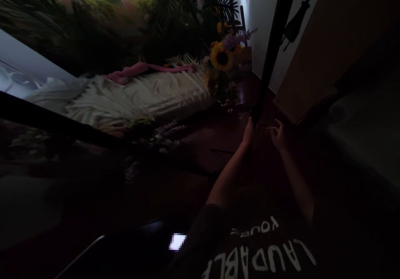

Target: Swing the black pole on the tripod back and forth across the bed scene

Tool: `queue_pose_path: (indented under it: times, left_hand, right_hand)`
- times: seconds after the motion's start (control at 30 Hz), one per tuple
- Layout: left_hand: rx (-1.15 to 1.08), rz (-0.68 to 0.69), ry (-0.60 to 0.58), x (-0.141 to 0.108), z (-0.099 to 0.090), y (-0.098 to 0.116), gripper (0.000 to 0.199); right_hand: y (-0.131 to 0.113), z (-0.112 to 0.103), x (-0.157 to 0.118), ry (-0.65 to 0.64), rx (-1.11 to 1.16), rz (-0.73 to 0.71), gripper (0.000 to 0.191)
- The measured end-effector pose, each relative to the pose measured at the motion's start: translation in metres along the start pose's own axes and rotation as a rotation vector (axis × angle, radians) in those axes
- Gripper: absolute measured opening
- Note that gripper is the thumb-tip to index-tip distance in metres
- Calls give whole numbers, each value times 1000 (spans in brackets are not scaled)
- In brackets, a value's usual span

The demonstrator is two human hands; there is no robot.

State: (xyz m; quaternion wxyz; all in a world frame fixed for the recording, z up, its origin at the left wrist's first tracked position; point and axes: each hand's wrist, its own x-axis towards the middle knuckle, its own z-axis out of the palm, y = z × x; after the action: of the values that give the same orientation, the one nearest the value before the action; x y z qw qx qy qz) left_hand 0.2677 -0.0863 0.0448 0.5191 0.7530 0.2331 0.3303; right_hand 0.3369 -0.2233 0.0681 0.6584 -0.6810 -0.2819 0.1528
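Observation:
In the head view my left hand [248, 133] is at the lower end of a dark upright pole [271, 54], right of centre, with its fingers against the pole. Darkness hides how far they wrap round it. Just to the right, my right hand [277, 134] is raised with bent, spread fingers, and nothing shows in it. A black plug [292, 28] hangs on a cable beside the pole.
A cream draped cloth [146, 95] with a pink item [134, 69] on it lies at the left. Sunflowers [221, 58] and palm leaves stand behind. A brown panel [308, 62] is at the right. A dark bar [56, 118] crosses the left side.

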Motion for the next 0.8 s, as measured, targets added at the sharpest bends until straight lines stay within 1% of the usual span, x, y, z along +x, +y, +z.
queue_pose_path:
  times: [0.1,0.23,0.33,0.43,0.5,0.6,0.7,0.8]
  left_hand:
    - [-9,0,5,-1,-1,1,40]
    - [0,5,11,0,-2,3,40]
    - [25,11,14,1,-2,3,40]
    - [39,23,42,2,-2,2,39]
    - [33,12,44,1,-2,2,37]
    - [24,3,27,-1,-4,5,36]
    - [15,13,9,-3,-7,10,37]
    - [-37,7,-15,-10,-15,9,42]
  right_hand:
    - [-8,2,4,-8,-31,-9,59]
    - [-17,9,11,-35,-156,-45,53]
    - [-12,15,17,-19,-174,-77,50]
    - [-4,23,25,54,-115,-53,41]
    - [-2,29,31,122,-45,27,29]
    - [-8,36,37,184,124,251,14]
    - [-20,37,39,146,360,535,9]
    - [-28,34,38,147,601,731,11]
